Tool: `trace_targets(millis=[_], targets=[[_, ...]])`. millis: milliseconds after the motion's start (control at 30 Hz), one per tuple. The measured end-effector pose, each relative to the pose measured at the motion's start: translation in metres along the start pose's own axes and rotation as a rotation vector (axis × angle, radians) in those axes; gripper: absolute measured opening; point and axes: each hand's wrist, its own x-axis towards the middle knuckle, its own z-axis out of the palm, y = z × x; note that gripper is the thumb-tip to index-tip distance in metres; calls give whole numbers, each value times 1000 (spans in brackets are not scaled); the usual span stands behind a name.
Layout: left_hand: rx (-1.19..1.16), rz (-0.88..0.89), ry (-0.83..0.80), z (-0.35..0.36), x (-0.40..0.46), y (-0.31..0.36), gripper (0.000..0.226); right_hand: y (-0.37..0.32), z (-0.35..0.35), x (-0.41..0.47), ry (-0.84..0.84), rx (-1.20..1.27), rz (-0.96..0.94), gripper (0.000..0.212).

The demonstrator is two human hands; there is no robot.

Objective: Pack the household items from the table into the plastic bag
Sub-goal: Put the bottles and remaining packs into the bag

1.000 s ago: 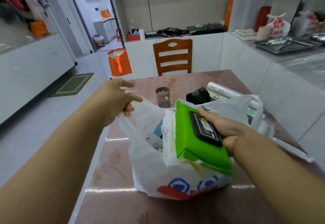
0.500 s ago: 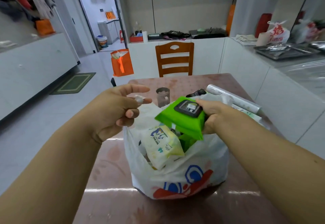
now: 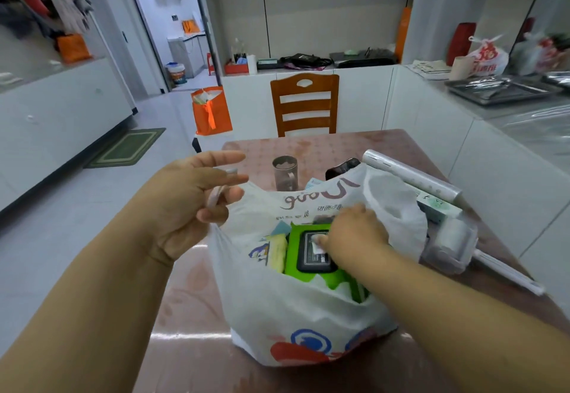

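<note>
So that the white printed plastic bag [image 3: 308, 315] stays open, the left hand [image 3: 191, 207] pinches its handle (lifted), while the right hand [image 3: 354, 232] grips the green wipes pack [image 3: 308, 257] inside.

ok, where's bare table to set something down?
Free: far strip between the cup and the chair; left edge beside the plastic bag. Crowded: right side, where the film roll, box and lint roller lie close together.

Reddish table [image 3: 327, 146] under plastic bag [image 3: 296, 315], glass cup [image 3: 284, 173], foil roll [image 3: 410, 176].
</note>
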Motion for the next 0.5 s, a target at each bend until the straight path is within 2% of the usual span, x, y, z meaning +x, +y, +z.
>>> trace_targets(millis=[33, 67, 133, 167, 233, 333, 433, 500], targets=[[1, 5, -2, -2, 0, -1, 29, -4, -3, -6, 109, -69, -87, 64], [10, 9, -6, -4, 0, -2, 28, -10, -2, -8, 147, -46, -168, 58], [38, 13, -15, -6, 2, -2, 26, -17, 0, -16, 5, -86, -319, 55], [45, 9, -30, -7, 3, -2, 23, -18, 1, -19, -89, -109, -345, 52], [61, 5, -66, -11, 7, -1, 19, -17, -6, -19, -173, -74, -324, 38], [328, 23, 46, -24, 30, 0, 21, -15, -40, -12, -155, 208, -291, 55], [592, 53, 241, -41, 75, -6, 30, -19, -91, -6, -133, 532, -339, 40], [665, 63, 249, -49, 110, -15, 32, -24, -122, -1, -85, 598, -395, 39]])
